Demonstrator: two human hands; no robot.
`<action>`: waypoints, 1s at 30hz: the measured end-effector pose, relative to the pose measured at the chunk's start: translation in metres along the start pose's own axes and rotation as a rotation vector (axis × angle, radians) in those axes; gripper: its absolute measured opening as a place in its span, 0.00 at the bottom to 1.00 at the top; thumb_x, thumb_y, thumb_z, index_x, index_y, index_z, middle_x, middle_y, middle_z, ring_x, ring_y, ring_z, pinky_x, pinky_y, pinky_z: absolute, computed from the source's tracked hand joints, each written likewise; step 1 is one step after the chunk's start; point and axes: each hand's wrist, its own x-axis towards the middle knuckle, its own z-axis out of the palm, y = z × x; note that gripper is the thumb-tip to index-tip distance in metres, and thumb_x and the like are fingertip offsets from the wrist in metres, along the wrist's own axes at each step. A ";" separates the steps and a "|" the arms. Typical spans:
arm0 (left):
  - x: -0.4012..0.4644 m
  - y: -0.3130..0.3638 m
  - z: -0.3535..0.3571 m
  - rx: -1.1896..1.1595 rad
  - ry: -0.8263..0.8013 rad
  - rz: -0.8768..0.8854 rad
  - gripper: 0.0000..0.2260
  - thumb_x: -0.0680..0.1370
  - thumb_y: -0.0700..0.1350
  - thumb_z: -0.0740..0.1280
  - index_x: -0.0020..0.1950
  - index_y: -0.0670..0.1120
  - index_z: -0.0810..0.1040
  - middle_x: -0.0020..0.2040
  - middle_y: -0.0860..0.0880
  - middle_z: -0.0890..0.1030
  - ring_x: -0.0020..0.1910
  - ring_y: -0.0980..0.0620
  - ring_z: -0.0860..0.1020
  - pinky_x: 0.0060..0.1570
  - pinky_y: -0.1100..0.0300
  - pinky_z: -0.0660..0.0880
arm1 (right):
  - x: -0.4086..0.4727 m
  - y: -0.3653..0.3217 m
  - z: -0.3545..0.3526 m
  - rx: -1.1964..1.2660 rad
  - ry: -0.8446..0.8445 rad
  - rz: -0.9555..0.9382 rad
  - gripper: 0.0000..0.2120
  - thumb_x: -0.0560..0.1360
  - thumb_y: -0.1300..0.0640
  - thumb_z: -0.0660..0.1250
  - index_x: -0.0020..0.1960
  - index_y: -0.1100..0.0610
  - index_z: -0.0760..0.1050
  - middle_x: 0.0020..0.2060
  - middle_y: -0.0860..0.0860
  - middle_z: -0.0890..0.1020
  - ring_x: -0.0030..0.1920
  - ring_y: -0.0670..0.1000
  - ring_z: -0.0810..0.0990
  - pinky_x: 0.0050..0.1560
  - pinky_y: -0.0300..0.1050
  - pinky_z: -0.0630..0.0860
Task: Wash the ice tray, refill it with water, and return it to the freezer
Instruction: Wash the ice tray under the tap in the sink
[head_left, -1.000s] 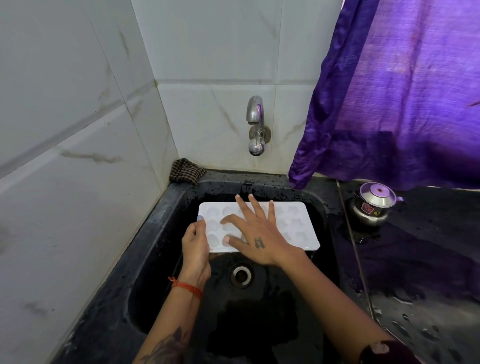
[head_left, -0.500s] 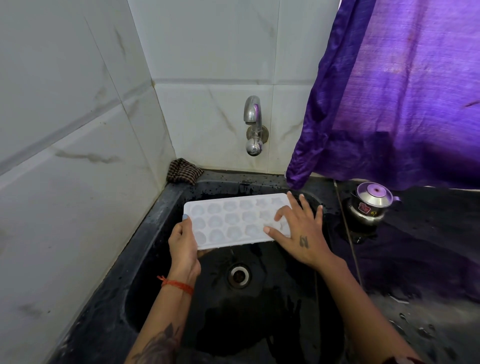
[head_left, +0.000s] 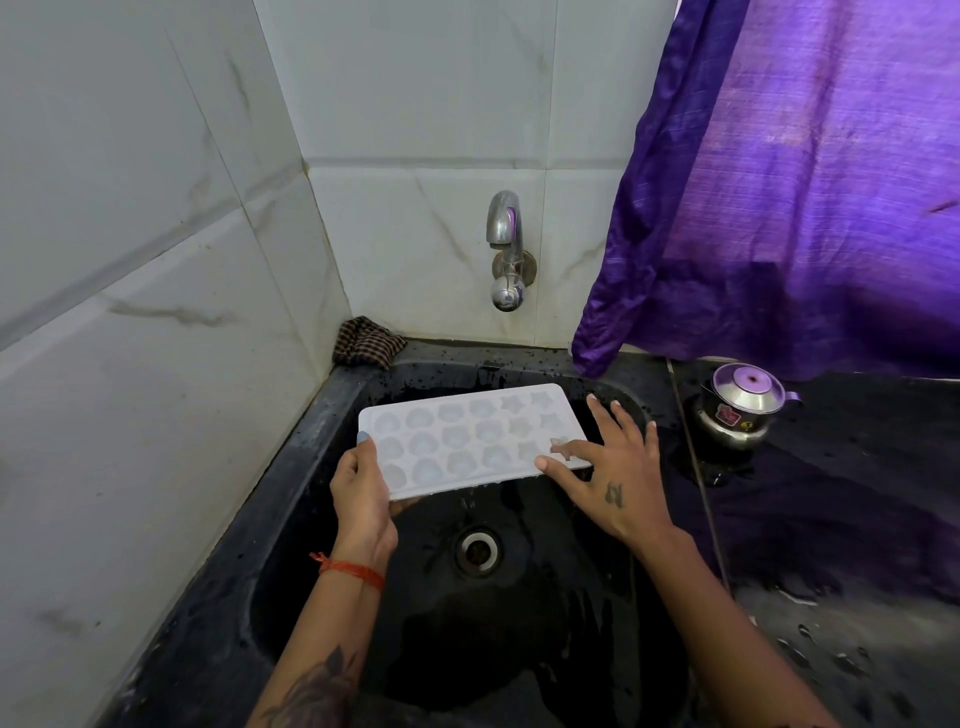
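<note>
A white ice tray (head_left: 470, 439) with rows of shaped cavities is held level over the black sink (head_left: 311, 467), below the steel tap (head_left: 506, 249). My left hand (head_left: 361, 493) grips the tray's left end, thumb on top and fingers underneath. My right hand (head_left: 605, 467) lies at the tray's right end with fingers spread and straight, the thumb and a fingertip touching the near right corner. No water runs from the tap. The drain (head_left: 478, 551) sits just below the tray.
A checked cloth (head_left: 369, 340) is bunched in the sink's back left corner. A small lidded steel pot (head_left: 743, 405) stands on the wet black counter to the right. A purple curtain (head_left: 779, 182) hangs above the counter. Tiled walls close the left and back.
The tray has been lifted and shifted left. My right hand slid from the tray's middle to its right end. My left hand kept its grip.
</note>
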 end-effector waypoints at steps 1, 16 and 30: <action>0.000 0.000 0.000 0.002 0.001 -0.002 0.12 0.81 0.53 0.59 0.40 0.48 0.71 0.42 0.49 0.78 0.43 0.47 0.78 0.51 0.41 0.78 | 0.000 0.000 0.000 0.015 -0.002 0.009 0.32 0.65 0.25 0.48 0.52 0.41 0.81 0.76 0.52 0.60 0.77 0.54 0.52 0.74 0.61 0.41; 0.002 0.001 0.001 -0.003 -0.006 0.016 0.12 0.81 0.53 0.58 0.42 0.49 0.72 0.45 0.49 0.79 0.45 0.48 0.78 0.45 0.46 0.79 | 0.002 -0.001 -0.001 0.120 -0.042 0.028 0.19 0.72 0.33 0.62 0.53 0.42 0.81 0.77 0.52 0.56 0.77 0.52 0.49 0.74 0.59 0.40; -0.001 -0.001 0.002 -0.003 -0.004 0.027 0.12 0.81 0.53 0.59 0.41 0.48 0.72 0.44 0.50 0.79 0.43 0.49 0.78 0.44 0.47 0.79 | 0.003 -0.009 -0.005 0.186 -0.046 -0.012 0.12 0.73 0.44 0.67 0.51 0.49 0.73 0.77 0.51 0.56 0.77 0.53 0.51 0.74 0.58 0.45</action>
